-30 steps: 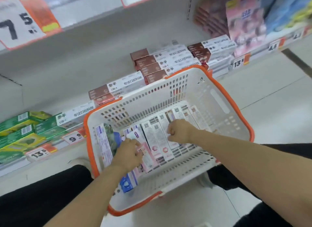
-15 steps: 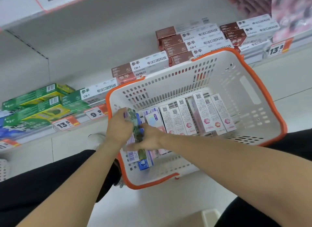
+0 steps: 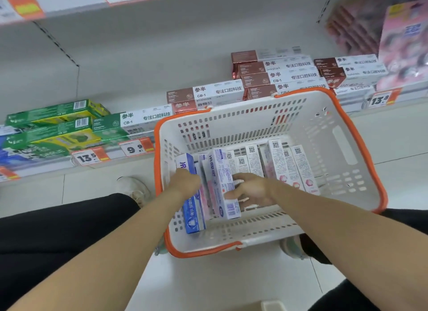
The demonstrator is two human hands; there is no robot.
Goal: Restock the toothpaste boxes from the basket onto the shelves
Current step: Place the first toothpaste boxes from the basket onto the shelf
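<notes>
Head view: both hands reach into the white, orange-rimmed basket on the floor. The left hand grips a blue toothpaste box; the right hand, fingers curled, holds a white-and-pink box. More pink boxes lie beside them, below the stocked shelf.

Pale tiled floor; grey shelving back panel; orange price tags.

Head view, steeply down, close
</notes>
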